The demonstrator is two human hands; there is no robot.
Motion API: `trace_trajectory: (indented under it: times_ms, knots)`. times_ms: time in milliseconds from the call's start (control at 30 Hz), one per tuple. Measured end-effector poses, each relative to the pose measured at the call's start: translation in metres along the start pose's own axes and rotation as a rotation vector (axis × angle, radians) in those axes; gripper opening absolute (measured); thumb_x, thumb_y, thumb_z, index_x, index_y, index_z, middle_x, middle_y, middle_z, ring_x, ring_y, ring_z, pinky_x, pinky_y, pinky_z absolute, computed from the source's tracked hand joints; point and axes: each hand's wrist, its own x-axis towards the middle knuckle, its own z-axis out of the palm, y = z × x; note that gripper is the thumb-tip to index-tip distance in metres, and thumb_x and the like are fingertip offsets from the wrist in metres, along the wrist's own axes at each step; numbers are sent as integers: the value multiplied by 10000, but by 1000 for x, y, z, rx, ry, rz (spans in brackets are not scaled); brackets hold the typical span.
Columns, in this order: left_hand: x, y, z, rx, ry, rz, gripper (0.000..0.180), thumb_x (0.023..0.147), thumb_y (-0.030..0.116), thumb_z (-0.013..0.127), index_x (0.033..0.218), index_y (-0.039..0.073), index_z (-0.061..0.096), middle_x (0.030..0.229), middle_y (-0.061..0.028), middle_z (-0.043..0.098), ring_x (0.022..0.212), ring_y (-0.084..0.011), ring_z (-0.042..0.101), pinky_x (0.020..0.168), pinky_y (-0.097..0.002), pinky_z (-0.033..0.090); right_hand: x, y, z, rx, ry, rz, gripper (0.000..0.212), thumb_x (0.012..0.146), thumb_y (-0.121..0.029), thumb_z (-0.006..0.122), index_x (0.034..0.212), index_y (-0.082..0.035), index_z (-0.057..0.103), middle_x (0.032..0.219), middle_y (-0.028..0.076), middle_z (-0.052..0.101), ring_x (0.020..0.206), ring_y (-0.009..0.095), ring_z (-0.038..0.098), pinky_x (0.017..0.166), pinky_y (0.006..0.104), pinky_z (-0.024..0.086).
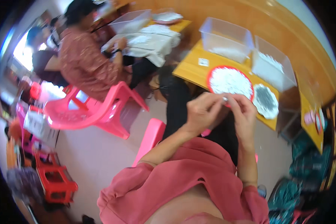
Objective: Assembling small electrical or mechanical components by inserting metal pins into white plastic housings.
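Pinching a small pale piece (pixel 225 99) between their fingertips, the left hand (pixel 202 111) and right hand (pixel 245 112) meet before the near edge of the counter (pixel 188 65), hiding part of a red plate (pixel 224 67) heaped with white bits (pixel 230 81). Toward the near right corner, a white dish (pixel 272 114) carries a grey heap (pixel 267 98). One clear bin (pixel 227 35) and a second bin (pixel 276 71) line the far edge; a white card (pixel 203 62) lies nearer the left end. Left, a pink chair (pixel 74 118) stands by a seated co-worker (pixel 87 61).
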Motion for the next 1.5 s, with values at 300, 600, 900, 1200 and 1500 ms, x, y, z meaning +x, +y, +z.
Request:
trace_trajectory:
  times_ms: [300, 600, 900, 1200, 1500]
  knots:
    - [-3, 10, 0, -279, -68, -251, 160, 766, -5, 622, 921, 16, 655, 767, -70, 626, 671, -91, 611, 579, -210, 470, -13, 0, 2, -95, 54, -112, 89, 892, -26, 508, 931, 21, 573, 828, 38, 604, 779, 78, 564, 718, 199, 435]
    - [8, 7, -16, -714, -95, -607, 218, 829, -4, 587, 1042, -47, 601, 826, -93, 652, 716, -102, 615, 654, -211, 494, 7, 6, 4, -14, -56, -32, 140, 885, -95, 539, 926, 30, 589, 801, 44, 617, 745, 86, 579, 689, 213, 462]
    - [2, 3, -4, -732, -145, -557, 213, 828, -5, 589, 1037, -47, 600, 832, -96, 651, 698, -108, 612, 646, -196, 471, 1, 2, -2, 205, -77, 35, 143, 889, -82, 529, 914, 50, 576, 789, 58, 615, 703, 84, 584, 645, 215, 481]
    - [2, 3, -4, -692, -126, -562, 207, 835, 4, 585, 1036, -42, 599, 816, -78, 641, 674, -91, 594, 617, -187, 456, 2, 5, -7, 210, -154, 56, 159, 893, -105, 532, 951, 29, 594, 855, 31, 619, 791, 69, 571, 720, 208, 461]
    - [1, 4, -5, -634, -118, -526, 202, 838, -7, 576, 1035, -45, 599, 802, -69, 638, 678, -78, 580, 612, -185, 445, 3, 10, -4, 209, -108, 19, 126, 867, -51, 516, 873, 60, 576, 734, 76, 632, 684, 102, 618, 632, 213, 486]
